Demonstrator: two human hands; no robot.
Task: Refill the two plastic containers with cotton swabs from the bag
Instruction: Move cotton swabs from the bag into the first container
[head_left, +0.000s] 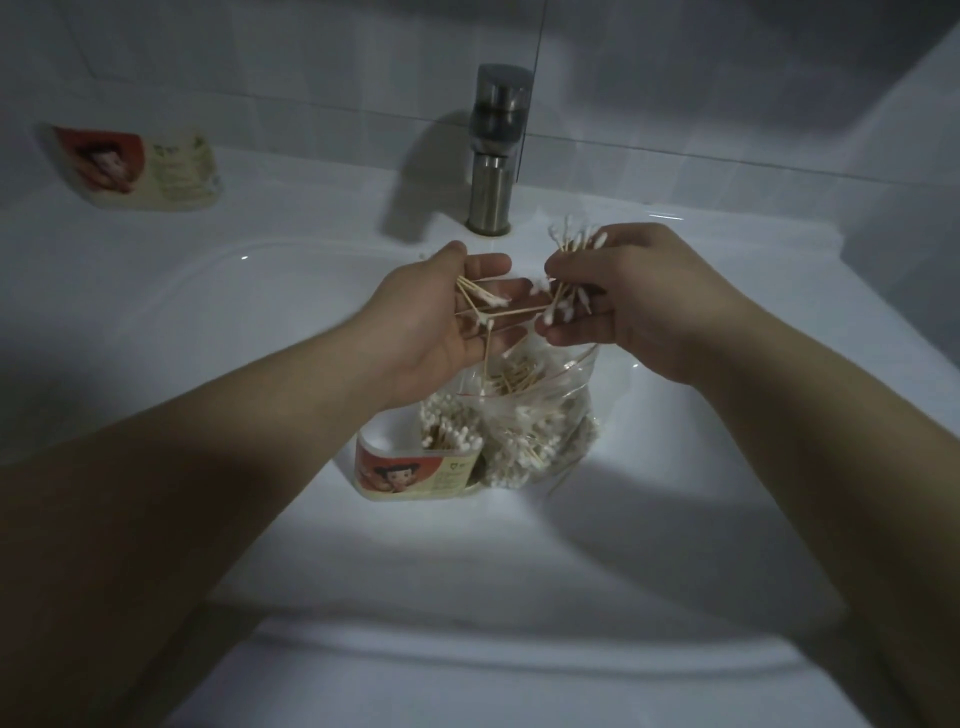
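- Right hand grips a bundle of white-tipped wooden cotton swabs, their long axes pointing up and away.
- Left hand lies palm-up with its fingers spread; loose swabs cross it at mixed angles.
- Below the hands, a clear plastic bag and a red-labelled plastic container holding upright swabs sit in the white basin.

No legible text. Label on the plastic container in the sink basin: red panel with cartoon figure, cream panel with green mark and small print, too blurred to read. Same label on the second container, lying on the countertop: print equally unreadable.
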